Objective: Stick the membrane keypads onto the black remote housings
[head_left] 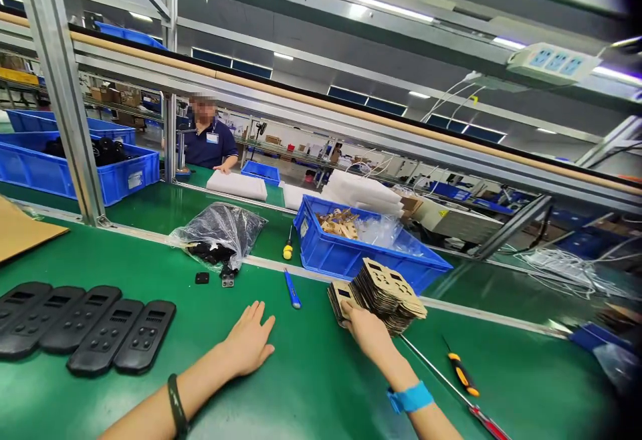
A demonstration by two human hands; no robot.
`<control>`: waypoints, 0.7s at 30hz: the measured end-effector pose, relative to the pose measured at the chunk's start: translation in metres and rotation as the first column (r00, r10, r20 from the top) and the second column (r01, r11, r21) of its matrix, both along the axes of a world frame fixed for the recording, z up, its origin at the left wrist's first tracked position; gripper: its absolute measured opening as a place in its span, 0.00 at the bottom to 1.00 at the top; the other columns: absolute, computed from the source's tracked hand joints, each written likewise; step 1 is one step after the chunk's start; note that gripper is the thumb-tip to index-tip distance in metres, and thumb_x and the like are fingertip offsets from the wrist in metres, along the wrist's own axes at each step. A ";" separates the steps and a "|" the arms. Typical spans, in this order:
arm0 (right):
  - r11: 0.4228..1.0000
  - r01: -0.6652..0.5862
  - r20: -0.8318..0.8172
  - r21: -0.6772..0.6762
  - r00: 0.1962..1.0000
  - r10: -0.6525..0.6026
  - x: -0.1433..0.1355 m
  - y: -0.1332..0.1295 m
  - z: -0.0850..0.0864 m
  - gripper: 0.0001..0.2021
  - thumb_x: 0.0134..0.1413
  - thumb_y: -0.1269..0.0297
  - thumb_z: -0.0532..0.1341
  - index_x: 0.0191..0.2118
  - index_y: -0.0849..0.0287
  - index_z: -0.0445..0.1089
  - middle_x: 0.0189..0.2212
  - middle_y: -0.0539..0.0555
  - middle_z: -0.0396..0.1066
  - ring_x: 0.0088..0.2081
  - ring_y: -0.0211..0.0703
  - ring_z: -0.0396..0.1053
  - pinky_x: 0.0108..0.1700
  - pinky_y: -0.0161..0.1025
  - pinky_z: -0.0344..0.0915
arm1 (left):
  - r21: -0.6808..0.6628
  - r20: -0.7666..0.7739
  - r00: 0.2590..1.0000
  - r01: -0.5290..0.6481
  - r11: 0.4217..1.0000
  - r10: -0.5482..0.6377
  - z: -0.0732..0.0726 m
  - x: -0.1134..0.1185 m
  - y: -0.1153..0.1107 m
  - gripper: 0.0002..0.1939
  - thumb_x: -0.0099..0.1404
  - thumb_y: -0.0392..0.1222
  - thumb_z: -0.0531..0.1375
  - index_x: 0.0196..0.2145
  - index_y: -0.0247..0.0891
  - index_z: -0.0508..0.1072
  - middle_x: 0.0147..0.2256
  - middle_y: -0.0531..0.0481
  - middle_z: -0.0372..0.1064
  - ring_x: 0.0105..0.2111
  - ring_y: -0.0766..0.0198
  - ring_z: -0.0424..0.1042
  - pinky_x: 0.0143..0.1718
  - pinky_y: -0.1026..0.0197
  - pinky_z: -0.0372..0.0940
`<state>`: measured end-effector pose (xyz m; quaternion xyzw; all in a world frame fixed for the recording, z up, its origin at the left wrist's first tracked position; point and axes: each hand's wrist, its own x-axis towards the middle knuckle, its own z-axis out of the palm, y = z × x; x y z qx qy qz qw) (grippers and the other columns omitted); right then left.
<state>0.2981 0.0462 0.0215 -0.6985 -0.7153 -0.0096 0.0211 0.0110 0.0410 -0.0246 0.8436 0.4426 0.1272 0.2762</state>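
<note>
My left hand lies flat on the green table, fingers spread and holding nothing. To its left are several black panels with buttons. My right hand has its fingers closed on the near left part of a pile of tan cut-out sheets, at the sheet leaning there. A blue cutter rests between the hands, further back. Behind my left hand sit a clear bag of black parts and two small black pieces.
A blue bin with tan pieces stands behind the pile. A yellow screwdriver lies left of it. At right are an orange-black screwdriver and a long metal rod. A person is across the table.
</note>
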 end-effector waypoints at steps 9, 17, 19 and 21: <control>0.952 -0.111 -0.457 0.284 0.857 0.236 -0.049 -0.010 0.010 0.19 0.64 0.56 0.48 0.49 0.58 0.70 0.35 0.56 0.75 0.35 0.49 0.72 0.38 0.42 0.67 | -0.217 0.414 0.898 -0.060 0.974 0.148 0.007 -0.029 -0.003 0.34 0.58 0.45 0.59 0.60 0.39 0.57 0.60 0.38 0.57 0.54 0.53 0.64 0.54 0.50 0.60; 0.930 -0.249 -0.736 0.271 0.569 0.367 -0.107 -0.007 -0.035 0.20 0.63 0.53 0.51 0.53 0.60 0.66 0.34 0.55 0.71 0.20 0.36 0.61 0.25 0.35 0.63 | -0.590 0.540 0.679 -0.115 0.799 0.497 0.006 -0.037 -0.004 0.24 0.49 0.61 0.64 0.26 0.36 0.63 0.20 0.53 0.67 0.21 0.68 0.70 0.26 0.64 0.67; 0.902 -0.332 -0.727 0.275 0.543 0.421 -0.107 -0.013 -0.039 0.26 0.53 0.54 0.63 0.57 0.54 0.63 0.49 0.58 0.66 0.31 0.40 0.67 0.34 0.38 0.68 | -0.658 0.522 0.660 -0.091 0.747 0.540 0.009 -0.035 -0.008 0.25 0.45 0.59 0.68 0.26 0.36 0.63 0.20 0.53 0.68 0.21 0.67 0.71 0.25 0.65 0.67; 0.850 -0.457 -0.681 0.260 0.538 0.497 -0.108 -0.020 -0.042 0.34 0.46 0.59 0.69 0.60 0.51 0.60 0.54 0.57 0.62 0.43 0.47 0.68 0.44 0.42 0.68 | -0.707 0.507 0.656 -0.055 0.705 0.560 0.012 -0.033 -0.013 0.25 0.44 0.57 0.70 0.27 0.36 0.64 0.20 0.52 0.70 0.21 0.66 0.72 0.24 0.65 0.67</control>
